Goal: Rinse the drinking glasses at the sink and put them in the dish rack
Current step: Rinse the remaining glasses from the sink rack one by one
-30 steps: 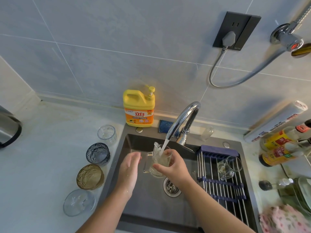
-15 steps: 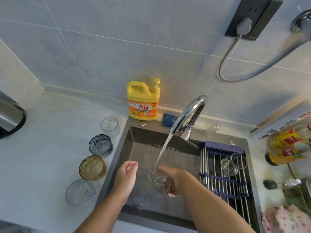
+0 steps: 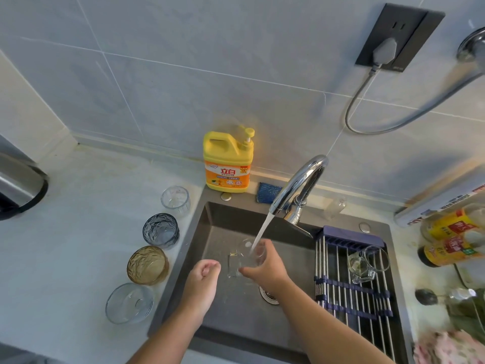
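My right hand (image 3: 266,270) grips a clear handled glass (image 3: 246,258) over the dark sink (image 3: 210,214), mouth up under the stream from the chrome tap (image 3: 299,185). To its left my left hand (image 3: 203,279) hangs with loosely curled fingers and holds nothing. Several glasses stand in a row on the counter left of the sink: a clear one (image 3: 175,197), a blue-grey one (image 3: 161,230), an amber one (image 3: 147,265) and a clear low one (image 3: 129,302). One clear handled glass (image 3: 363,264) lies on the roll-up dish rack (image 3: 351,292) over the sink's right side.
A yellow detergent bottle (image 3: 227,161) and a blue sponge (image 3: 268,193) sit behind the sink. Sauce bottles (image 3: 451,240) crowd the right counter. A steel appliance (image 3: 18,185) stands at far left. The drain (image 3: 267,294) lies below my right wrist.
My right hand had tipped the glass low over the sink; it has now raised it upright back under the water. My left hand stayed beside it.
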